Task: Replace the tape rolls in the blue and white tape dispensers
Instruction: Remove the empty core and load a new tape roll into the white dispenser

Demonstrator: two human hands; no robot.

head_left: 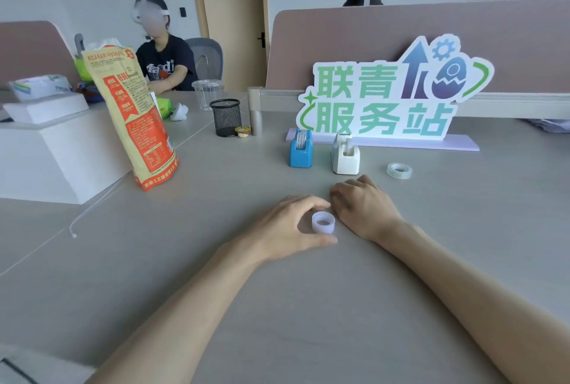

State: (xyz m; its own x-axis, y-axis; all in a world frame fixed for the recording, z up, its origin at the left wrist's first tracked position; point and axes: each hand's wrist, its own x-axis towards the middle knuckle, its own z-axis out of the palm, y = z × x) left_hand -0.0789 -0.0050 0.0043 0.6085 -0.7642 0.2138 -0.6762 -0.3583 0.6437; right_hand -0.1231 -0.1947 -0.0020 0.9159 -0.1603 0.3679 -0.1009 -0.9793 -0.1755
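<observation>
A blue tape dispenser (300, 149) with a roll in it stands on the grey table beside a white tape dispenser (345, 154). A clear tape roll (399, 170) lies flat to the right of the white one. A small pale lilac tape roll (323, 222) rests on the table between my hands. My left hand (290, 228) curls around it, thumb and forefinger at its sides. My right hand (364, 206) lies palm down just right of that roll, fingers loosely bent, holding nothing.
A cut-out sign (385, 93) on a lilac base stands behind the dispensers. An orange snack bag (135, 118), a black mesh cup (226, 117) and white boxes (55, 149) are at the left. A person (166, 60) sits at the far desk.
</observation>
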